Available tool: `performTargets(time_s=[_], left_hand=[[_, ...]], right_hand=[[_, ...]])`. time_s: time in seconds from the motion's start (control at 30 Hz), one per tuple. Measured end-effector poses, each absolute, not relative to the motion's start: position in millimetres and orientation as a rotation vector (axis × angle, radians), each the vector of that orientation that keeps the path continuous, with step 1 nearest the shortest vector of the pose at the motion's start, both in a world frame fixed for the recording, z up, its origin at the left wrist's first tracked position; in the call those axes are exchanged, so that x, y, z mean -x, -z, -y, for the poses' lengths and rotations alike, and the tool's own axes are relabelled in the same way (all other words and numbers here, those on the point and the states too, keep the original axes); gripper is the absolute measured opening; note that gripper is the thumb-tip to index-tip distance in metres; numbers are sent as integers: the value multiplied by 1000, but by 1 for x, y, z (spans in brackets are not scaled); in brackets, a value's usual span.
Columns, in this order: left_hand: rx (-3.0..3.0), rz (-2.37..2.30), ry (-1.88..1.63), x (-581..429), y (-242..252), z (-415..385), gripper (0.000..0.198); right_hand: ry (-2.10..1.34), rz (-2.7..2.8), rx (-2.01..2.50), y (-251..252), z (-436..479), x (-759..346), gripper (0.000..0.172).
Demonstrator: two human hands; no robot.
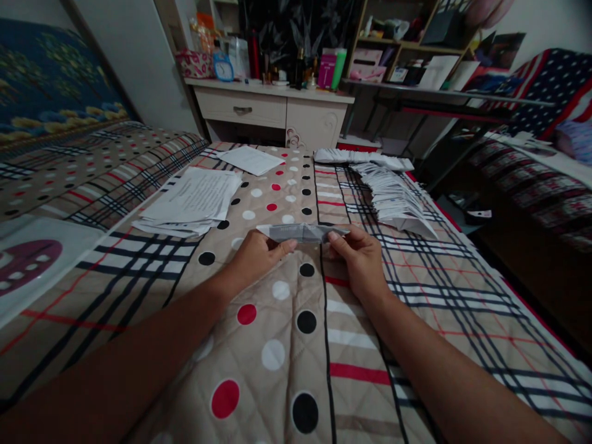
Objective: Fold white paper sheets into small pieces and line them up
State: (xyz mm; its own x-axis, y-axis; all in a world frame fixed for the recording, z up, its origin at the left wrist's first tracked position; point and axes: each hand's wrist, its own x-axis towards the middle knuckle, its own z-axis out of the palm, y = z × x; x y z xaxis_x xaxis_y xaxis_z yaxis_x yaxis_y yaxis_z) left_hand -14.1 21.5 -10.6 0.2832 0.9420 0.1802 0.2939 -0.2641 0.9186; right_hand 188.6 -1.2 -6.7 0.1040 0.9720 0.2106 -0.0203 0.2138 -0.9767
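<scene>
A narrow folded strip of printed paper [303, 232] is stretched level between my two hands, a little above the patterned bedspread [277, 382]. My left hand [263, 254] pinches its left end, thumb on the near face. At the right end, my right hand [358, 250] grips it between thumb and fingers. A crease shows near the strip's middle. Beyond my right hand lies a long row of folded papers [393, 194], with another row of folded papers [361, 158] behind it. Left of my hands rests a stack of printed sheets [192, 197].
A separate white sheet [252, 160] lies near the bed's far edge. At the left is a white plastic bag [60, 246] with a purple print. A cream dresser [272, 111] holding bottles and boxes stands at the foot of the bed. Shelves and a narrow desk [453, 92] are at the right.
</scene>
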Motion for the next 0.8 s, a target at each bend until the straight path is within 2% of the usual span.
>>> performTargets(time_s=[0.17,0.37,0.47,0.67,0.8], left_hand=[[-1496,-1044,-1051,12,0,-19,46],[-1436,-1110,-1030,14,-3,-18,40],[-1466,-1162,-1033,13,-1,-19,38],[-1742,-1348,-939,11,10,-22,45],[-1973,-1397,-856,9,12,-20,50]], right_hand=[[-995,1181,1105,12,-2,-187,18],[-1109,1202,1120,10,-1,-186,26],[-1097,1255,1142,11,-1,-187,25],[-880,1416,1157,20,-4,-186,14],[-685,1560,1200,17,-1,-182,13]])
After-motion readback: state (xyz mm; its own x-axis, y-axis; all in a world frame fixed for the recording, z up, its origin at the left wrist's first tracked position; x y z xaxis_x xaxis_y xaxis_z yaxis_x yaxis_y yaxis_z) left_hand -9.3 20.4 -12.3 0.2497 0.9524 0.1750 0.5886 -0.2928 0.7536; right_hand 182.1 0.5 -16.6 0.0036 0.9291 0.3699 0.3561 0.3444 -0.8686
